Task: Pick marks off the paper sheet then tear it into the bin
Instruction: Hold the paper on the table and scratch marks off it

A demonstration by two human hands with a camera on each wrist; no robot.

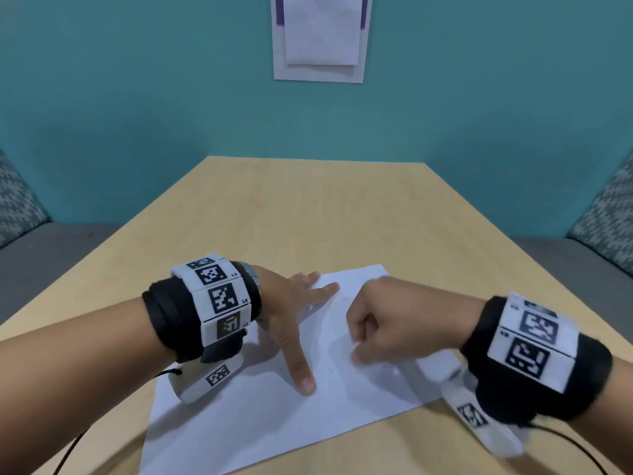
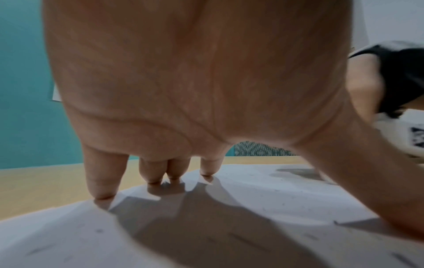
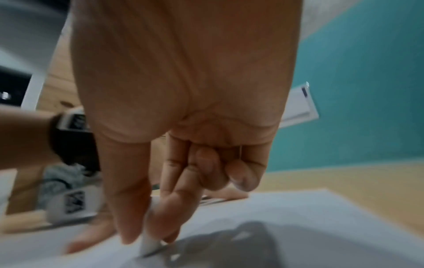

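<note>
A white paper sheet lies on the wooden table. It carries faint grey pencil marks. My left hand presses flat on the sheet's left half, fingers and thumb spread. My right hand is over the sheet's middle right. Thumb and forefinger pinch a small white eraser-like stick, its tip on the paper; the other fingers are curled. The head view hides the stick. No bin is in view.
Two white sheets taped with purple strips hang on the teal wall. Grey bench seats with patterned cushions flank the table. Thin black cables trail from my wrist bands over the near table edge.
</note>
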